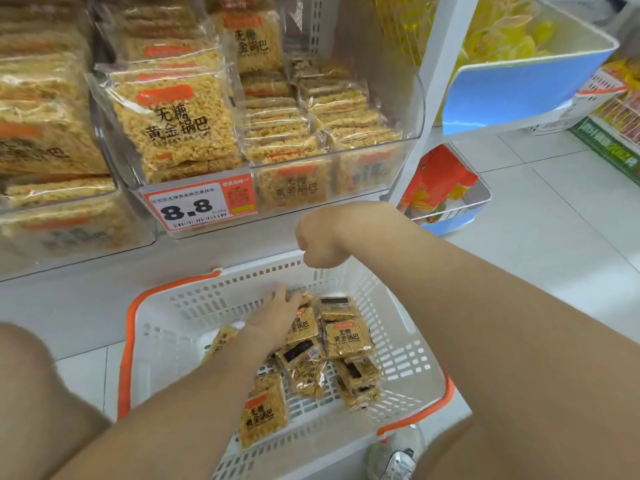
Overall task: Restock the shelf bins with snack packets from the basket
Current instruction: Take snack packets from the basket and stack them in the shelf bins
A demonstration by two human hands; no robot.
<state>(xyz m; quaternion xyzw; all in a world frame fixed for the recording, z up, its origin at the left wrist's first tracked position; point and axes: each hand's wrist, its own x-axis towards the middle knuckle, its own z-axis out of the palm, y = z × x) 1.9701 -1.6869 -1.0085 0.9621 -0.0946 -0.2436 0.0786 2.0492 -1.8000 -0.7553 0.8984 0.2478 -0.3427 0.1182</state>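
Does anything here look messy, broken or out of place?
Nothing looks spilled or torn. The only untidy spot is the white basket: its snack packets lie jumbled, some face up, some showing dark back labels, unlike the neat rows in the clear shelf bin. The left hand rests on them.
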